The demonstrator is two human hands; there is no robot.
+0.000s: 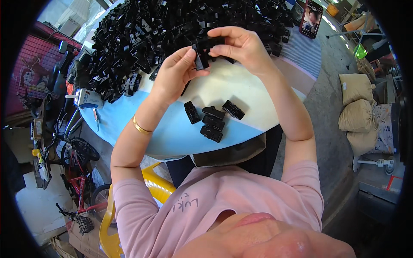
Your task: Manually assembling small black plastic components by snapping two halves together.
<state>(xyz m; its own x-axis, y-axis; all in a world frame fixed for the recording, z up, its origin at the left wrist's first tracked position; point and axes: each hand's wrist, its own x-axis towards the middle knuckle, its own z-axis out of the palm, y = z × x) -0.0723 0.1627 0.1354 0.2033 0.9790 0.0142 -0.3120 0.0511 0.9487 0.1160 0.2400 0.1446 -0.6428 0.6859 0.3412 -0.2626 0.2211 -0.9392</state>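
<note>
Both hands are raised over the round table, meeting on one small black plastic part. My left hand pinches its lower left side. My right hand grips its upper right end with thumb and fingers. A big heap of the same black parts covers the far half of the table. Several finished-looking black pieces lie in a loose group on the pale table top near me, below my hands. A gold bangle sits on my left wrist.
A phone stands propped at the table's far right. A white and blue box lies at the left edge. A yellow plastic chair, a red bicycle and stacked tan sacks surround the table.
</note>
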